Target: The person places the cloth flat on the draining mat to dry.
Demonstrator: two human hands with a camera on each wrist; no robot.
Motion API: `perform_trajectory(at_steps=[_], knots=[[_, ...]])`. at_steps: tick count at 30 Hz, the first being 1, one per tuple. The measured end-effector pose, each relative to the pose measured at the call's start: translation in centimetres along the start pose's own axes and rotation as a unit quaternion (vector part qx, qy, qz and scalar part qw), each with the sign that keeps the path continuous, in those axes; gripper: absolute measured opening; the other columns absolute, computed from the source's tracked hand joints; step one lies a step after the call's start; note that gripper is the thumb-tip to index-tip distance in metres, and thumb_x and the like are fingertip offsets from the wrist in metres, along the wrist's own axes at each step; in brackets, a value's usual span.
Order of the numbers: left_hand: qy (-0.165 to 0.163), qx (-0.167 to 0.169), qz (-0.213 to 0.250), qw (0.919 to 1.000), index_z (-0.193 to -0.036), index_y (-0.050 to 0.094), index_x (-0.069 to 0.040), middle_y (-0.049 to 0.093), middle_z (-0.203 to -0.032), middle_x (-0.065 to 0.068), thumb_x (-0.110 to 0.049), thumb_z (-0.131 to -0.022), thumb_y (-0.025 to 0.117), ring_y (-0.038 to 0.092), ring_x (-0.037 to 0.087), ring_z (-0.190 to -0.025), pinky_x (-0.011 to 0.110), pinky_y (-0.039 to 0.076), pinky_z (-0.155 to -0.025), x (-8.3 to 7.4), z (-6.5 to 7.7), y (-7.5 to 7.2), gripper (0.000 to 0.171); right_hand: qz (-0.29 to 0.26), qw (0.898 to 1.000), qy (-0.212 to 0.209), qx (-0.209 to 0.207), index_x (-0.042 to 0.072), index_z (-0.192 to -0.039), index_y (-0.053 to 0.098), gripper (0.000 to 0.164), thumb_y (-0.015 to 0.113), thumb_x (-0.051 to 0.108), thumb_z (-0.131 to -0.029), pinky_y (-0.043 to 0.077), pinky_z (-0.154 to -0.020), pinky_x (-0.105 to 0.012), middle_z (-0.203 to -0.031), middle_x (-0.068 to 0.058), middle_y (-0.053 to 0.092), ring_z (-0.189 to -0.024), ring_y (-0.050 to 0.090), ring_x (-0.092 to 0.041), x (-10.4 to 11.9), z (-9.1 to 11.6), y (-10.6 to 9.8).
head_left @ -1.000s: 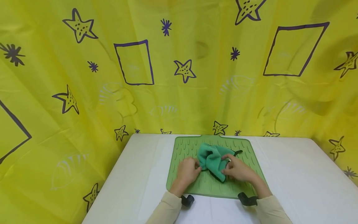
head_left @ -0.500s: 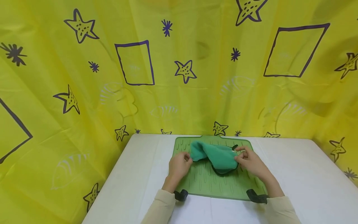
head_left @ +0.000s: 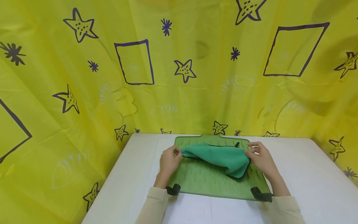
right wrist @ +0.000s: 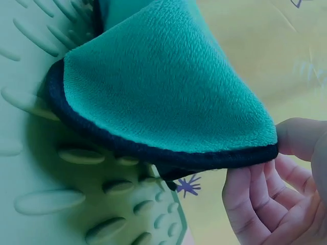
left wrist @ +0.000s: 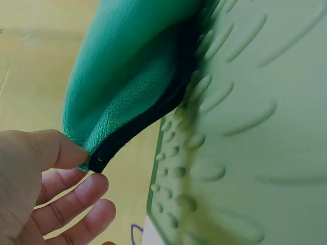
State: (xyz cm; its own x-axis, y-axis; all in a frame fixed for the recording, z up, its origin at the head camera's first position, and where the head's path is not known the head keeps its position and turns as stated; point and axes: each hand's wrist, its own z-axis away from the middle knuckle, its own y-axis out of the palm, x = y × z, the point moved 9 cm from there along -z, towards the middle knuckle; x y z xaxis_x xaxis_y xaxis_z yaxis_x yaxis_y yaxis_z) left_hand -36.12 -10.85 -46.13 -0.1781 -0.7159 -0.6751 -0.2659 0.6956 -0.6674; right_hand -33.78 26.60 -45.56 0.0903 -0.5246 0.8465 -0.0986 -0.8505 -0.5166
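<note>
A green fleecy cloth (head_left: 221,155) with dark edging is stretched between both hands above a light green ridged mat (head_left: 207,185). My left hand (head_left: 169,160) pinches one corner of it between thumb and fingers, and the left wrist view shows the dark-bound edge (left wrist: 138,122) running away from that grip. On the other side my right hand (head_left: 261,157) pinches another corner, seen close in the right wrist view with the plush cloth (right wrist: 163,87) hanging in a fold. The cloth's lower part droops over the mat, and a small dark loop (head_left: 237,145) sticks up at its far edge.
The mat lies on a white table (head_left: 302,174). Behind and to the left hangs a yellow curtain (head_left: 167,102) with purple stars and squares. Black wrist mounts (head_left: 173,189) show at both wrists, close over the mat's near edge.
Both hands have moved apart, left hand leftward and right hand rightward. The cloth has gone from a crumpled heap on the mat to a wide strip drawn out between them.
</note>
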Motion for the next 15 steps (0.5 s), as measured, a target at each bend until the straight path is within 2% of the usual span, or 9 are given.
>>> perform_trajectory(at_steps=[4,7,11,15], knots=[[-0.01,-0.012,0.01,0.9998,-0.09,0.071,-0.013,0.07,-0.079,-0.002,-0.018,-0.092,0.068,0.054,0.007,-0.058,0.027,0.043,-0.053,0.4,-0.2,-0.7,0.006,-0.003,1.0,-0.001,-0.01,-0.005,-0.138,0.043,0.043,0.058,0.017,-0.104,0.052,-0.061,-0.028,-0.097,-0.013,0.067,-0.07,0.057,-0.004,-0.1,0.0,-0.3],[-0.015,-0.006,0.01,0.9998,-0.092,0.071,-0.014,0.071,-0.081,-0.001,-0.019,-0.093,0.068,0.055,0.008,-0.059,0.028,0.044,-0.053,0.6,-0.3,-0.6,0.006,-0.013,1.0,0.004,0.002,-0.006,-0.139,0.042,0.045,0.057,0.019,-0.105,0.053,-0.063,-0.028,-0.1,-0.014,0.066,-0.072,0.058,-0.004,-0.2,-0.1,0.0],[-0.022,0.03,-0.007,0.9993,-0.1,0.069,-0.014,0.074,-0.086,0.003,-0.019,-0.095,0.067,0.06,0.012,-0.063,0.03,0.046,-0.056,1.1,-0.1,0.2,0.007,-0.009,0.998,0.009,0.059,-0.007,-0.142,0.04,0.048,0.056,0.021,-0.106,0.053,-0.066,-0.029,-0.099,-0.014,0.065,-0.074,0.057,-0.008,-0.4,0.1,1.2],[-0.046,0.076,-0.029,0.9956,-0.11,0.066,-0.01,0.076,-0.093,0.009,-0.023,-0.097,0.067,0.064,0.02,-0.07,0.035,0.049,-0.061,2.1,0.3,1.3,0.019,0.012,0.991,0.01,0.132,-0.007,-0.144,0.038,0.055,0.057,0.026,-0.106,0.05,-0.069,-0.032,-0.094,-0.013,0.064,-0.075,0.055,-0.016,-0.9,0.5,2.2]])
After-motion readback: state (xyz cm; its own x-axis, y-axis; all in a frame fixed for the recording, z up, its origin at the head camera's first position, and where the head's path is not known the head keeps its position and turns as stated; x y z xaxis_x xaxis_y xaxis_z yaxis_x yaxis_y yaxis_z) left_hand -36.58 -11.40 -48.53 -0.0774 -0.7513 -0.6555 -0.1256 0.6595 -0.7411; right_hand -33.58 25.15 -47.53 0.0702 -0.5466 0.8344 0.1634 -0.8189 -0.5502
